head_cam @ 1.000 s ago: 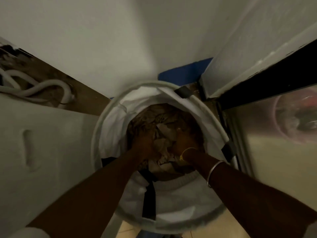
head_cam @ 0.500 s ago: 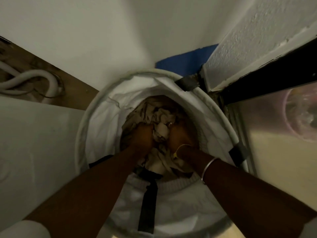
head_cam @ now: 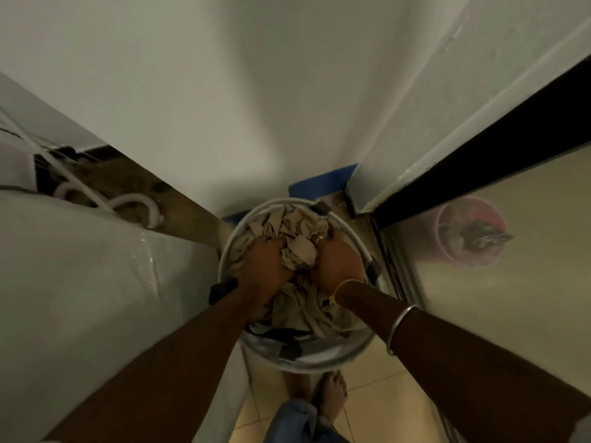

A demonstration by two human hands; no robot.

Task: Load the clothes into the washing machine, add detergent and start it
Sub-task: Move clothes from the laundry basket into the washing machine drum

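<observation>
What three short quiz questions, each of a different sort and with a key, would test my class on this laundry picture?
1. True or false: the left hand and the right hand both grip the beige clothes.
2. The clothes are bunched in: A a round hamper; B a sink; C a drawer.
3. Fill in: the silver bangle is on the ___ forearm.
Key: 1 true; 2 A; 3 right.

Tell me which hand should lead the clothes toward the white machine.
Left, likely: the left hand and right hand both grip the clothes in the hamper, but the left is nearer the white machine.
</observation>
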